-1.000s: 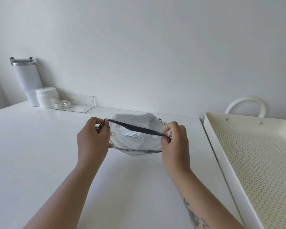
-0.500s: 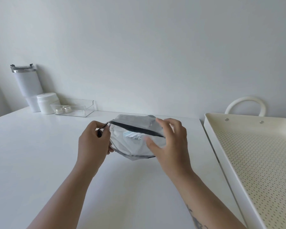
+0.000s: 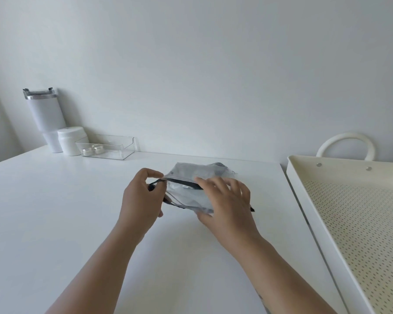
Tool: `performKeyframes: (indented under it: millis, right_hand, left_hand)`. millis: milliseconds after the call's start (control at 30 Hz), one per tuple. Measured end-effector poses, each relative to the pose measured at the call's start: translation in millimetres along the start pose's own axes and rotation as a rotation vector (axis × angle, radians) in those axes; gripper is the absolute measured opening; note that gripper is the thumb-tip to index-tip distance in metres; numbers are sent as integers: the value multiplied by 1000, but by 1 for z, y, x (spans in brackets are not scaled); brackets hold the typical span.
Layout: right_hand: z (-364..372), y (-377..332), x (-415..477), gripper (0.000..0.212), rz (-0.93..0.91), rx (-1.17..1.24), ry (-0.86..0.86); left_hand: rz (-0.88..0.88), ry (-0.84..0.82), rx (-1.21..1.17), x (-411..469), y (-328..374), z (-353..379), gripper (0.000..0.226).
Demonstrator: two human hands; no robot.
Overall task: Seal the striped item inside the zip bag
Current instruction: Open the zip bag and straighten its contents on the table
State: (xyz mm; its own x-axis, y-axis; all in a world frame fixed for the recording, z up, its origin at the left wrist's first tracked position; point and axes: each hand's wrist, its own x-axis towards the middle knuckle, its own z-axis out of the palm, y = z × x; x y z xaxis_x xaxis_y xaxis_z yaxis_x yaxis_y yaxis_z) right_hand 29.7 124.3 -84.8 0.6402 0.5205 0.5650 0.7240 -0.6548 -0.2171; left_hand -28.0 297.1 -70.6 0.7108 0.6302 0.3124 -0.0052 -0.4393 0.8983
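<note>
A clear zip bag (image 3: pixel 186 198) with a dark zipper band lies on the white table (image 3: pixel 55 211) in front of me. The striped item (image 3: pixel 218 165) is inside it, with a few dark stripes showing at the far edge. My left hand (image 3: pixel 141 198) pinches the zipper's left end between thumb and fingers. My right hand (image 3: pixel 227 200) rests on the bag's right half with fingers spread, its fingertips at the zipper band. The bag's mouth still gapes between my hands.
At the back left stand a white tumbler (image 3: pixel 43 116), a white jar (image 3: pixel 69 140) and a clear plastic bin (image 3: pixel 107 147) with small items inside. A cream perforated tray (image 3: pixel 354 211) with a loop handle fills the right side.
My right hand let go of the zipper's right end and moved left onto the bag, fingers spread. The bag sank lower onto the table. My left hand kept its pinch.
</note>
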Motion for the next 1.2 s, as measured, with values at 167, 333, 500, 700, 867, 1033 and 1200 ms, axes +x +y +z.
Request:
performKeyframes:
  millis: [167,333,500,700,867,1033,1200]
  right_hand:
    - [0,5,-1,46,33,125,136]
    - [-2,5,-1,33,-12,234,226]
    - [-5,1,2,26,-41,217,218]
    - [-10,-7,1,31,-62,243,154]
    - [-9,-12,-1,34,-102,151,56]
    - [-4,-9,0,25,-50,140,87]
    - [-6,-5,0,22,-39,169,120]
  left_hand:
    - [-54,-154,-189,-1,4,-3,11]
    - [-101,-187,-347,-1,5,-2,19]
    - [-143,-60,-321,-2,4,2,19]
    - [-245,-21,-316,2,0,3,26]
    - [-358,-28,-452,3,-1,1,24]
    - [-259,-61,-375,2,2,1,21]
    - [-66,-74,-236,-3,5,2,11]
